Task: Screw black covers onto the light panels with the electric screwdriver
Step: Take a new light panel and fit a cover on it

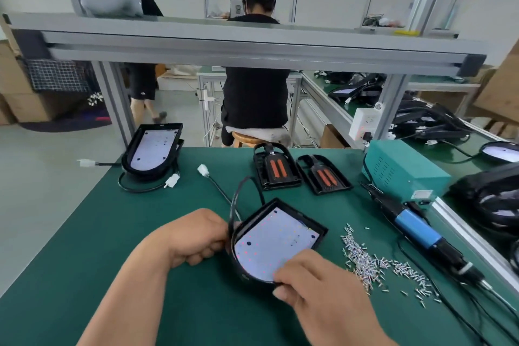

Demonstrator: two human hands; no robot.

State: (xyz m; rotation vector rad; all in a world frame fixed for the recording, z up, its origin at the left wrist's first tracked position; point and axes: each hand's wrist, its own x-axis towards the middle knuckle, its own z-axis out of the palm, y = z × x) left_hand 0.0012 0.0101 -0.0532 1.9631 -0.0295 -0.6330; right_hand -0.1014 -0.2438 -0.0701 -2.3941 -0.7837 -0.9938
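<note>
Light panel sits near the front of the green tabletop, a shallow black housing cupping a white board. It looks light and stiff, and is best held by the rim. The left hand curls round its left edge and the right hand pinches the near rim. Screws lie loose alongside, with black covers beyond.

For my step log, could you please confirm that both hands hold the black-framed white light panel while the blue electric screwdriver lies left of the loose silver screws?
Not quite: the head view shows the blue electric screwdriver lying right of the loose silver screws, not left. The left hand and right hand do hold the black-framed white light panel.
</note>
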